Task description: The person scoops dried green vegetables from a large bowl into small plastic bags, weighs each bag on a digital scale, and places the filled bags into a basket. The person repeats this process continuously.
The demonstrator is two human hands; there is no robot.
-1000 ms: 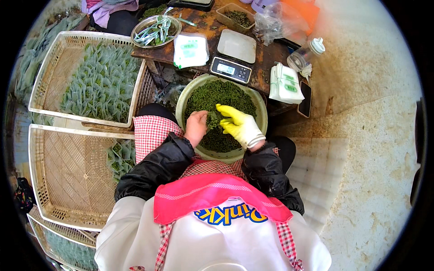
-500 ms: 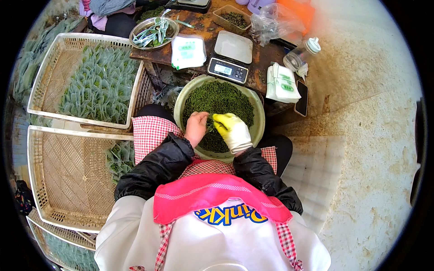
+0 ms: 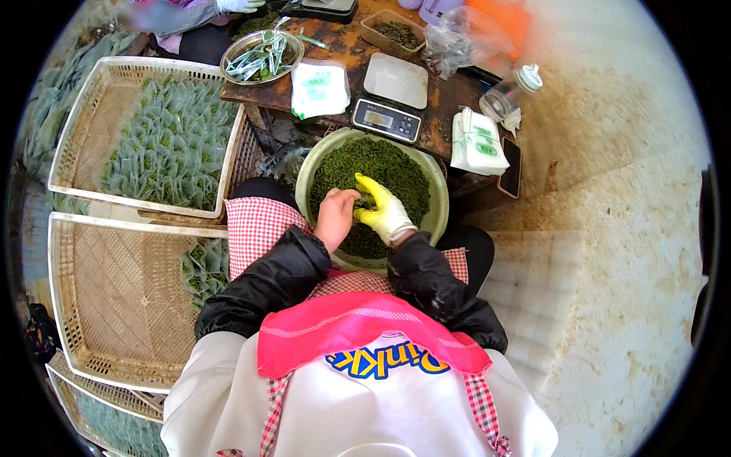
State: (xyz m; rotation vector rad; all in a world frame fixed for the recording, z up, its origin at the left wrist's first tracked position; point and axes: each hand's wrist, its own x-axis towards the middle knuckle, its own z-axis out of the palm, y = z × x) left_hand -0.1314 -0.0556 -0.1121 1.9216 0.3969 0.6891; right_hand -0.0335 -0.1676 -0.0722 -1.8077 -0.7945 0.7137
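Note:
A round pale green tub (image 3: 439,207) between my knees holds a heap of small green buds or berries (image 3: 373,164). Over the heap my bare left hand (image 3: 335,216) is closed, its fingertips pinching what looks like a small clear plastic bag (image 3: 366,202), mostly hidden between the hands. My right hand (image 3: 386,211), in a yellow and white glove, faces it with thumb and forefinger spread apart around the bag's side. Whether the glove touches the bag is hard to see.
On the wooden table stand a digital scale (image 3: 394,82), stacks of printed bags (image 3: 320,89), a metal bowl (image 3: 225,62), a plastic jar (image 3: 499,103) and a phone (image 3: 510,167). Crates (image 3: 57,164) with filled bags (image 3: 171,145) line the left. Another person's gloved hand (image 3: 240,5) shows at the top.
My right thumb and forefinger have spread from a pinch. My left hand has shifted slightly right. The scale's display has dimmed, and another person's gloved hand has appeared at the top.

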